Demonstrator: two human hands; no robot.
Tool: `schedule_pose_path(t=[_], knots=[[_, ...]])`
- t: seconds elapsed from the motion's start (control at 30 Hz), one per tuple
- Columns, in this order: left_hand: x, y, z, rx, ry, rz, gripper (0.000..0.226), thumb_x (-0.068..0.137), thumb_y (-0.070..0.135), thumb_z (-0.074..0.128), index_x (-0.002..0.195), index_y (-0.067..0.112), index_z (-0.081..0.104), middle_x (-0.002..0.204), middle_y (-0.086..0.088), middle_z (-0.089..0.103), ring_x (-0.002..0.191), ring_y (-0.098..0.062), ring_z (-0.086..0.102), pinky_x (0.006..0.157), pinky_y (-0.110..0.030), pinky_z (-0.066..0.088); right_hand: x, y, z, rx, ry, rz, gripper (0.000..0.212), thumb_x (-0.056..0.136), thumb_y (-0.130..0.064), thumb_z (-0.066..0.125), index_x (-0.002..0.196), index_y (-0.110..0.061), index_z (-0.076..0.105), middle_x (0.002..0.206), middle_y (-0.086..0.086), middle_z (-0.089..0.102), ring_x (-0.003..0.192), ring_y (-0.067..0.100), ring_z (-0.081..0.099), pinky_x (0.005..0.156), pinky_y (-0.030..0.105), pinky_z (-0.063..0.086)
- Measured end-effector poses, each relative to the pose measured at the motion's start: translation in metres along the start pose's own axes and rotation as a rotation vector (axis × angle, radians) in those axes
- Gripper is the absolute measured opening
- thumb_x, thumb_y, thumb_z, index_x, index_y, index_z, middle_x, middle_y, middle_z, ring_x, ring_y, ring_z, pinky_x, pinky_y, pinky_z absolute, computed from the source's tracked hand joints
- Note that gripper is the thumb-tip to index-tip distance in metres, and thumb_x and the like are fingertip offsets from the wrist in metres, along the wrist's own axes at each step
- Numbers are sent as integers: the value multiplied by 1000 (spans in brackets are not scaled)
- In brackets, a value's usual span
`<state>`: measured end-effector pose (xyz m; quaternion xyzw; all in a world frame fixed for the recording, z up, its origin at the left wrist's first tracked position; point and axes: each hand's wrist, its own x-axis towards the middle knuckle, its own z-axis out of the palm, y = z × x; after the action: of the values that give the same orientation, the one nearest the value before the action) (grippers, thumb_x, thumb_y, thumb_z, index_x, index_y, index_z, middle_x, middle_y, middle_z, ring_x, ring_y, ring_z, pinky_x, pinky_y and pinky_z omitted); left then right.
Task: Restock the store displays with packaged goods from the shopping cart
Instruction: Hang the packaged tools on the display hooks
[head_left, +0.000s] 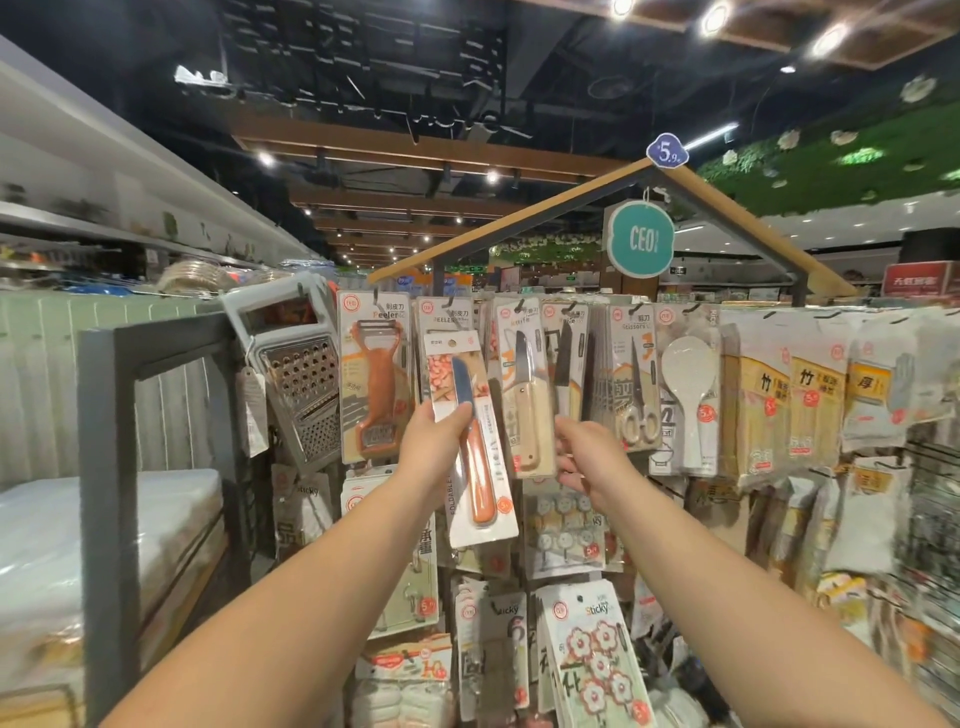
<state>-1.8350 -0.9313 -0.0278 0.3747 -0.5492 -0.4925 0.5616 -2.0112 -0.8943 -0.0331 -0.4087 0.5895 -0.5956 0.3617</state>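
Clearly, from the head view, we hold a carded orange-handled knife pack (475, 441) at frame centre, our left hand (434, 441) pinching its left edge with thumb in front and fingers behind. Our right hand (584, 457) sits just right of centre with fingers curled at the lower edge of the hanging black-handled knife packs (563, 374); whether it grips them or only steadies them we cannot tell.

We judge the main risk to be the card's hang hole missing its hook (452, 304): the pack is tilted, held from one side only, and could slip or swing. Pushing it in could also knock the wood-handled knife pack (524, 389) beside it, or the peeler pack (376, 379) to its left.

Room is tight. Packs hang edge to edge across the middle row, the grater (301, 384) leans in at middle left, and the grey frame post (106, 493) stands at lower left. Open space lies toward us, below and between our forearms.
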Motion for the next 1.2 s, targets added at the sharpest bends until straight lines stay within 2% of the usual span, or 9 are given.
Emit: schedule_pose_path(t=[0.1,0.33,0.47,0.6,0.67,0.73,0.87,1.0,1.2], knots=[[1,-2,0,-9,-14,17,28,98,24,58,124,13,58,108,-6,71,93,-21,69,80,-37,55,-12,7,4,-152,-12,-63,47,101,-40,50,132,-6,51,120,-1,53,115,21,53,107,47,43],[-5,-2,11,-72,-23,31,24,99,16,57,122,8,60,105,-12,72,88,-25,70,80,-41,57,-39,26,17,-89,-436,-37,16,98,-23,59,107,-13,66,89,2,75,84,16,72,80,39,60],[-8,0,23,-73,-74,8,21,100,20,54,119,13,60,108,-10,71,94,-25,69,86,-42,56,-37,30,25,-26,-309,-127,11,96,-13,61,107,-11,63,99,10,73,89,25,71,90,51,56],[-8,12,28,-103,-228,5,34,101,42,48,114,16,65,103,-2,72,87,-14,69,81,-36,53,-26,18,19,-41,-125,-264,8,97,-19,60,101,-27,61,103,-1,72,95,18,71,88,39,58],[-5,18,26,-99,-231,-8,38,99,47,47,125,21,57,126,-3,64,111,-18,62,100,-41,47,-17,9,15,-11,-77,-277,12,98,-23,60,110,-22,62,104,0,73,95,18,71,88,40,58],[0,26,24,-73,-205,-16,50,100,48,46,142,21,44,139,-4,53,128,-24,51,110,-45,38,-9,2,12,-22,-43,-267,20,98,-24,60,116,-17,62,104,3,72,94,20,70,92,45,56],[4,35,19,-61,-215,-19,46,100,47,47,139,23,44,131,-2,55,124,-23,50,101,-40,38,4,-3,9,-20,-46,-237,18,96,-17,60,112,-12,66,103,7,73,93,20,68,91,43,55],[3,26,13,-11,-224,-49,50,99,48,49,142,23,41,136,-4,55,124,-24,52,110,-46,37,6,-6,8,-32,-64,-279,28,98,-17,58,125,-13,62,108,1,72,96,18,70,86,38,57],[5,21,12,54,-253,-114,52,99,46,49,143,18,44,140,-7,54,125,-26,53,112,-50,38,11,-7,9,-127,20,-366,75,93,-31,63,156,-27,22,154,-5,40,132,19,49,107,46,45]])
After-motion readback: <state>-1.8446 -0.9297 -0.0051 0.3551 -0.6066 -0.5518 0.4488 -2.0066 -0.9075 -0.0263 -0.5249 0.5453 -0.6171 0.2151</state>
